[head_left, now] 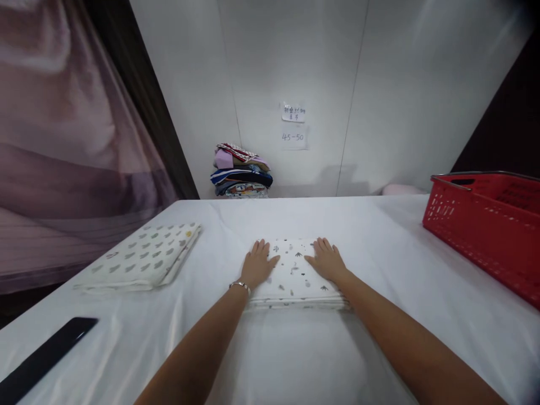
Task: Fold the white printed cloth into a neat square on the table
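A white cloth (295,275) with small grey prints lies folded into a flat, layered rectangle in the middle of the table. My left hand (258,264) rests flat on its far left part, fingers stretched out and thumb pointing inward. On the far right part lies my right hand (327,260), also flat with its fingers extended. Neither hand grips the fabric. The folded edges show along the near side of the cloth.
A second folded cloth (143,256) with grey leaf-like prints lies at left. Nearer is a black flat object (46,357). A red basket (485,225) stands at right. Folded fabrics (242,174) are stacked by the wall, beyond the white-covered table (371,225).
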Available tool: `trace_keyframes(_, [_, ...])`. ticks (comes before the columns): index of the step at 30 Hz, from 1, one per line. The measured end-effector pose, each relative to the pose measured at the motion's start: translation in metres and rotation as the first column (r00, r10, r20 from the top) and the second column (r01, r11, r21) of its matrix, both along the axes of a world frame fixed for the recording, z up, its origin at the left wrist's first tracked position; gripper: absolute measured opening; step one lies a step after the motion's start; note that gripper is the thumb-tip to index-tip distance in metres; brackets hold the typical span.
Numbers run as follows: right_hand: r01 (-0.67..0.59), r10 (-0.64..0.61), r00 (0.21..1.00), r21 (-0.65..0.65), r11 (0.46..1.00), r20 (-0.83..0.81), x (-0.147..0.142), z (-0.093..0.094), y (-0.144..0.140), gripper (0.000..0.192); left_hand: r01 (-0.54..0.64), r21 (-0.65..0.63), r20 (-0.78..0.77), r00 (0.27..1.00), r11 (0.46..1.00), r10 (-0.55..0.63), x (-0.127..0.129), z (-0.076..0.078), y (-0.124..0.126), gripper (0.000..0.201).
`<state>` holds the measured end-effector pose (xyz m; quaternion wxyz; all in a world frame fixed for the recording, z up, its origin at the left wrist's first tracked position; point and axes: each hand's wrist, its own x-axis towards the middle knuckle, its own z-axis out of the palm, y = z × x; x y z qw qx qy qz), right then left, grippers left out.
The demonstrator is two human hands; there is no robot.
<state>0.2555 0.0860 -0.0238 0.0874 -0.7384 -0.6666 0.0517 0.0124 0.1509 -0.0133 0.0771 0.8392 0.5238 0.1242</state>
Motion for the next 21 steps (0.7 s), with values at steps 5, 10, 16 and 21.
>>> trace_keyframes(5, [0.006, -0.013, 0.984, -0.039, 0.999, -0.18, 0.004, 0.016, 0.0, 0.073, 0.0, 0.032, 0.045, 0.999, 0.999, -0.001, 0.001, 0.001, 0.0, 0.057])
trace_keyframes(10, [0.255, -0.175, 0.84, 0.09, 0.963, -0.513, 0.022, 0.008, -0.026, 0.068, -0.09, -0.015, 0.192, 0.977, 0.996, 0.091, -0.005, 0.007, 0.004, 0.053])
trace_keyframes(16, [0.368, -0.187, 0.478, 0.002, 0.93, -0.858, 0.035, -0.02, -0.046, 0.082, -0.339, -0.29, 0.224, 0.885, 0.895, 0.408, -0.017, 0.019, 0.01, 0.064])
trace_keyframes(21, [0.358, -0.129, 0.497, 0.068, 0.931, -0.858, 0.039, -0.019, -0.031, 0.078, -0.345, -0.349, 0.288, 0.846, 0.872, 0.45, -0.01, 0.021, 0.016, 0.062])
